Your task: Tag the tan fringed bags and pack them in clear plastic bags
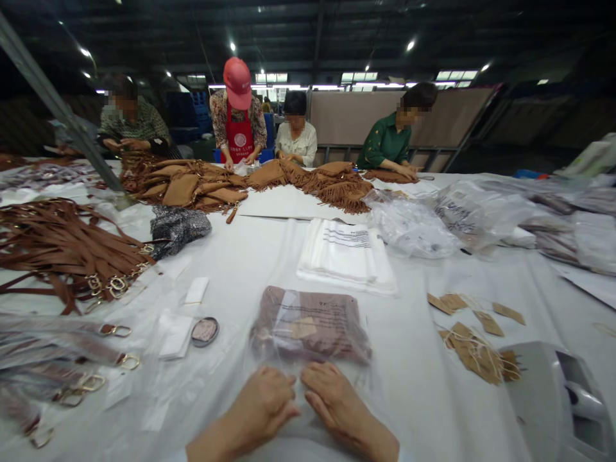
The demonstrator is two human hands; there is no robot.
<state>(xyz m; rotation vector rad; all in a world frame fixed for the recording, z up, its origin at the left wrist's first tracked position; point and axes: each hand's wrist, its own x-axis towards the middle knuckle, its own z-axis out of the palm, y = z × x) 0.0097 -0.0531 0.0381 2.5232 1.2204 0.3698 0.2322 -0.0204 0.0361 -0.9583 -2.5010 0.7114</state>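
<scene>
A brown bag in a clear plastic bag (332, 321) lies flat in front of me. Printed lines and a tan tag show through the film. At the near end of this packaging, my left hand (264, 399) has its fingers curled down on the loose plastic. Beside it, my right hand (334, 401) is bent the same way, fingers closed on the film. A small gap separates the two hands, and the fingertips are partly hidden. Just beyond the packed bag sits a stack of white printed plastic bags (344, 250).
Brown straps (62, 247) and plastic-wrapped straps (62, 359) lie left, near a small round tin (205, 331). Tan tags (474, 353) and a grey-white device (553, 398) are right. Fringed brown bags (192, 183) line the far side, where several people work. Crumpled plastic (414, 224) lies back right.
</scene>
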